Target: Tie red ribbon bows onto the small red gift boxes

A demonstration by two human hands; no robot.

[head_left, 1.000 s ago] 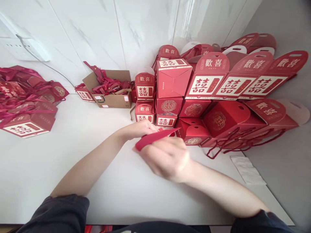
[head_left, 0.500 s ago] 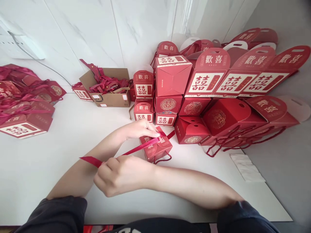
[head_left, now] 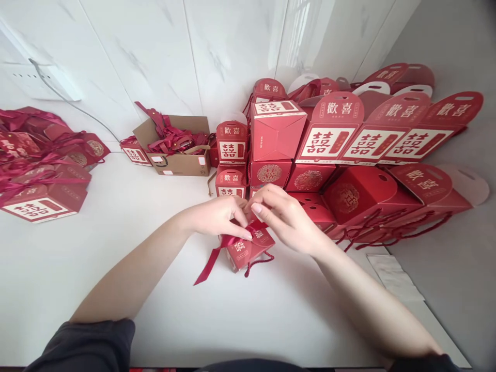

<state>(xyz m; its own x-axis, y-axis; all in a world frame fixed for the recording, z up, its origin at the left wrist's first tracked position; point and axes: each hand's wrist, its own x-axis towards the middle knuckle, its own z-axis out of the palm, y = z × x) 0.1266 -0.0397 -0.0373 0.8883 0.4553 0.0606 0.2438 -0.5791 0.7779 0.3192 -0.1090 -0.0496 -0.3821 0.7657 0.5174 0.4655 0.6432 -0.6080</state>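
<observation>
A small red gift box (head_left: 248, 252) with a cord handle sits on the white table (head_left: 116, 248) in front of me. A red ribbon (head_left: 211, 261) is threaded across its top, and one end trails off to the lower left. My left hand (head_left: 219, 216) pinches the ribbon at the top of the box. From the right, my right hand (head_left: 284, 217) meets it, its fingertips closed on the ribbon at the same spot. Both hands rest over the box's lid, which they partly hide.
Stacks of red gift boxes (head_left: 333, 139) fill the back right corner against the wall. A cardboard carton (head_left: 178, 155) holds loose ribbons. More ribboned boxes (head_left: 39, 165) lie at the left. A folded white paper (head_left: 395, 276) sits near the table's right edge.
My right hand pulled the ribbon out to the left, then came back to the box top. The ribbon's end now hangs slack at the lower left. The left hand stayed on the box.
</observation>
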